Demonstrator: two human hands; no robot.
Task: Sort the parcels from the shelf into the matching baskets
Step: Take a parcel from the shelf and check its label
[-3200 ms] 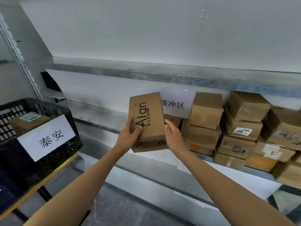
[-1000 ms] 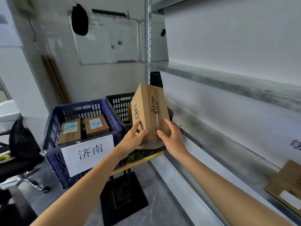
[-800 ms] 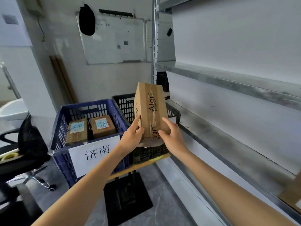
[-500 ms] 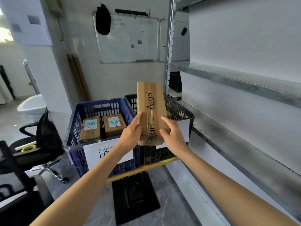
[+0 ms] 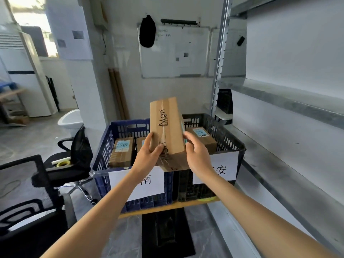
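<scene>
The brown parcel had come away from the shelf and now hung in the air over the desk, just above the line where the two baskets met. The left hand and the right hand each had a firm grip on its lower end, one on each side. It stood tall and leaned a little.

I thought it could end up in the wrong basket. It hung right between them, and its label was turned to the side, where only a blue-green edge showed. It could also slip, since only the bottom was held and the tape looked shiny.

The blue basket sat at the left end of the desk with two boxes inside, one mostly hidden behind the left hand. The black basket sat at the right end with one box in it. Each basket had a white paper sign on its front, partly hidden by the arms.
</scene>
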